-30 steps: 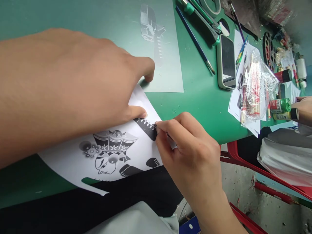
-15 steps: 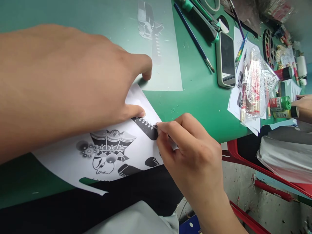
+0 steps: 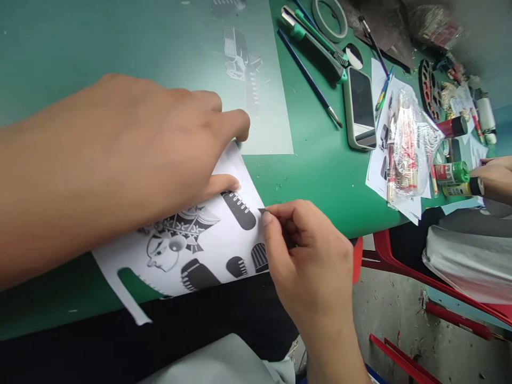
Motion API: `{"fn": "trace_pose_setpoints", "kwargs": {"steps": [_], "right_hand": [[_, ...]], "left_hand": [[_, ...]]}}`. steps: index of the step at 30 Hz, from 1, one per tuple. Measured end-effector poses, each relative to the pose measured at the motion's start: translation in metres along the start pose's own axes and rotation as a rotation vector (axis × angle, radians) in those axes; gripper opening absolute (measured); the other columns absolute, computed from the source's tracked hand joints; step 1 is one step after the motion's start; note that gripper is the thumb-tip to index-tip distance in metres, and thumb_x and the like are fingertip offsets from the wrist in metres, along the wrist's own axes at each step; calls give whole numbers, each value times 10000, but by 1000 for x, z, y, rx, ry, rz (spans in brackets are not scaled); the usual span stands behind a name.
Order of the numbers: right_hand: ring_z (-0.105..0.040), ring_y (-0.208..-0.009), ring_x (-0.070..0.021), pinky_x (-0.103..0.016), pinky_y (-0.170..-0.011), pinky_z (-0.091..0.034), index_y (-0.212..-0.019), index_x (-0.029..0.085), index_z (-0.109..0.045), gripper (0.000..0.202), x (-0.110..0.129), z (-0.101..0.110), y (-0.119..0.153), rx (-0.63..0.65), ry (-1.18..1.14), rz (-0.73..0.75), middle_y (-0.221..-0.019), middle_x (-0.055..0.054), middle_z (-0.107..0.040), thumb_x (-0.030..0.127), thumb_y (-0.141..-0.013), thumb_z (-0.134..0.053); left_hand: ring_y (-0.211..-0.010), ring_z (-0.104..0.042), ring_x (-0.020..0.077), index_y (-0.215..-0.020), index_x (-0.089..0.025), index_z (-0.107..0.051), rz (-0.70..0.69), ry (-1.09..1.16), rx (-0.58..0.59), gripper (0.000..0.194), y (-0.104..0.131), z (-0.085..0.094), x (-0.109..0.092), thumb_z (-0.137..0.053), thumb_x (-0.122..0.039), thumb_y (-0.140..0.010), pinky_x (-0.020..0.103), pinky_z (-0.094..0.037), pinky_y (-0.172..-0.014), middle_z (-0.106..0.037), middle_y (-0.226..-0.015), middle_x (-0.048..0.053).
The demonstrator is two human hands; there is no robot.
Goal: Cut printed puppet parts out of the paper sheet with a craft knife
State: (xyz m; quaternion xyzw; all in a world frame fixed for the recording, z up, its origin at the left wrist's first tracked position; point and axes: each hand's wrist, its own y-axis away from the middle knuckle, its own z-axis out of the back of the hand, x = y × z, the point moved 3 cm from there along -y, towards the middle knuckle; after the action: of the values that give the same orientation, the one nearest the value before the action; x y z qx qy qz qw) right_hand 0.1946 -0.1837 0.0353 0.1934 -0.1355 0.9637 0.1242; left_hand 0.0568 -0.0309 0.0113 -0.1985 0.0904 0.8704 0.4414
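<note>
two working hands (image 3: pixel 172 133), one co-worker's hand (image 3: pixel 496 177), two green cutters (image 3: pixel 321 53), one phone (image 3: pixel 360 104), one tape roll (image 3: pixel 344 24)

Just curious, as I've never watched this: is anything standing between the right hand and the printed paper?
Nothing visible. The right hand is at the right edge of the printed paper, with a small dark piece at its fingertips. The left hand lies across the paper's upper left part, out of the way.
</note>
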Motion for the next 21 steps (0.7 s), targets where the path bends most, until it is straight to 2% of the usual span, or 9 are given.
{"fn": "trace_pose_setpoints", "kwargs": {"steps": [2,3,6,9,12,15,18,21], "right_hand": [[-592,-607,-86,-186,-512,-436,-802,191,-634,125,4,0,6,67,-113,-45,-695,25,-642,141,-895,-567],[-600,-616,-87,-181,-520,-444,-797,189,-634,133,5,0,8,113,-180,-58,-694,23,-641,143,-897,-559],[-602,-633,-84,-180,-559,-465,-804,193,-630,139,2,3,6,197,-336,-30,-704,28,-639,141,-906,-550],[-589,-664,-86,-196,-596,-460,-856,200,-651,135,-8,6,-12,140,-253,140,-755,22,-637,118,-919,-565],[-574,-681,-95,-220,-603,-442,-889,200,-688,163,-17,1,-35,117,-95,376,-805,-4,-621,97,-927,-568],[-583,-686,-102,-238,-587,-432,-878,178,-698,184,-19,-6,-48,136,-55,573,-810,-24,-637,126,-961,-543],[-589,-677,-106,-251,-572,-424,-862,174,-690,204,-20,-9,-52,147,-20,659,-802,-28,-657,132,-973,-524],[-598,-679,-112,-263,-568,-412,-814,179,-681,204,-20,-10,-51,166,6,684,-798,-26,-669,106,-950,-546]], "left_hand": [[-814,-577,286,-1166,-254,-621,58,-232,3,528,-6,6,-7,-450,-638,-847,611,-485,-837,-547,-930,70],[-764,-562,241,-1165,-266,-628,71,-302,43,493,-9,8,-11,-465,-610,-851,546,-514,-770,-545,-922,61],[-917,-598,281,-1307,-310,-577,102,-278,188,500,-18,10,-22,-509,-484,-843,483,-536,-729,-563,-1067,57],[-966,-590,279,-1282,-316,-609,106,-232,235,530,-22,10,-24,-490,-500,-799,511,-520,-815,-558,-1132,41],[-898,-561,239,-1178,-314,-666,96,-173,216,547,-23,10,-17,-395,-546,-763,510,-480,-858,-548,-1099,37],[-843,-518,219,-1119,-315,-675,75,-115,170,592,-22,8,-9,-304,-574,-737,498,-446,-867,-535,-1047,42],[-864,-502,229,-1079,-294,-676,76,-78,160,615,-22,3,-5,-277,-598,-723,511,-392,-934,-511,-998,50],[-846,-497,213,-1053,-294,-689,72,-67,143,635,-21,0,-2,-287,-651,-715,525,-354,-963,-504,-970,45]]}}
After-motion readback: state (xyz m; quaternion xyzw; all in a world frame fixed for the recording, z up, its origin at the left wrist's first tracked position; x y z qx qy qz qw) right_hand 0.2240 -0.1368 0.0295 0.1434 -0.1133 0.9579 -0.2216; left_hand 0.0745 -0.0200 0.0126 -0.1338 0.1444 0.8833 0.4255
